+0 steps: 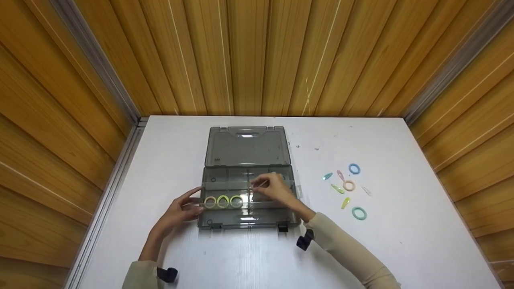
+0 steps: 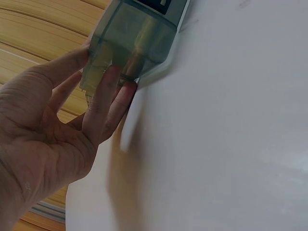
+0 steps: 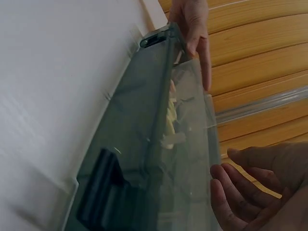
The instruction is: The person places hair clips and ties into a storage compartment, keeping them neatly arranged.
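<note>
A grey see-through plastic case [image 1: 249, 218] lies open on the table, its lid [image 1: 249, 148] folded back. Over the lower half is a clear tray [image 1: 265, 204] with three hair ties [image 1: 223, 201], pinkish, yellow and yellow-green, in a row at its left. My left hand [image 1: 178, 210] grips the tray's left end, fingers spread across front and back. The right hand [image 1: 277, 188] hovers over the tray's far wall, thumb and fingertips brought close together; I cannot tell whether anything small is between them. In the right wrist view, those fingers [image 3: 231, 192] curl beside the wall.
On the table right of the case lie several snap hair clips, among them a teal clip [image 1: 327, 176] and a yellow clip [image 1: 345, 202]. Blue [image 1: 354, 168], peach [image 1: 349, 185] and mint [image 1: 359, 213] hair ties lie among them. Wood-patterned walls [image 1: 249, 60] enclose the white table [image 1: 176, 144].
</note>
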`<state>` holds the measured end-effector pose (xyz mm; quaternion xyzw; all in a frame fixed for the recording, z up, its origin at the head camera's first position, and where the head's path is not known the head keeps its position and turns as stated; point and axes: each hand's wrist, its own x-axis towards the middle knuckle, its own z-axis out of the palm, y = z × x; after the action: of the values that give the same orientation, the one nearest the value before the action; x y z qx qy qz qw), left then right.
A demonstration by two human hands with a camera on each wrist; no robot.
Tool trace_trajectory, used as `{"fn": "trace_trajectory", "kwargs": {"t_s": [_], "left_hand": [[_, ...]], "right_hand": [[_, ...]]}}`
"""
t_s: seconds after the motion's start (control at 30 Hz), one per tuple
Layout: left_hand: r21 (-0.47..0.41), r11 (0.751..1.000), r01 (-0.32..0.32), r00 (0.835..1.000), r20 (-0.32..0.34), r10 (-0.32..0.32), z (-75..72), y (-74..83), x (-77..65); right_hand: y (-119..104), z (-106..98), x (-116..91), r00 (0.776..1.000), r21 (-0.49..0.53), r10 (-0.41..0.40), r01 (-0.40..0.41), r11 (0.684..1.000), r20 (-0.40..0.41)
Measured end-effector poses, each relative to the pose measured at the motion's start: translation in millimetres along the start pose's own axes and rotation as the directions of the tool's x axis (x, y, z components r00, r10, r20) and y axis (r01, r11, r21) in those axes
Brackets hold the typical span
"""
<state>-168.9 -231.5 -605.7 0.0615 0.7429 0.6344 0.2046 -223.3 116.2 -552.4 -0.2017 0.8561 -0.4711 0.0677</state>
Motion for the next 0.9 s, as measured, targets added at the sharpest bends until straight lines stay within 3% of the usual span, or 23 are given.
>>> {"fn": "trace_trajectory", "kwargs": {"t_s": [0.2,0.43,0.6,0.9], "left_hand": [[-0.019,1.000,-0.004,1.000,-0.003,0.004,-2.3,0.2,-2.6],[-0.006,1.000,-0.024,1.000,0.006,0.024,-1.3,-0.4,-2.5],[-0.002,1.000,-0.014,1.000,-0.001,0.014,-0.5,-0.2,-1.2],[-0.005,1.000,-0.011,1.000,0.004,0.011,0.2,0.1,1.1]], "right_hand": [[5,-38,-14,0.996,-0.061,-0.008,0.002,0.998,-0.091],[30,-77,-35,0.984,-0.080,0.000,-0.015,0.997,-0.179],[49,-102,-53,0.968,-0.049,0.074,-0.088,0.995,-0.239],[89,-133,-83,0.915,-0.031,0.240,-0.263,0.964,-0.324]]}}
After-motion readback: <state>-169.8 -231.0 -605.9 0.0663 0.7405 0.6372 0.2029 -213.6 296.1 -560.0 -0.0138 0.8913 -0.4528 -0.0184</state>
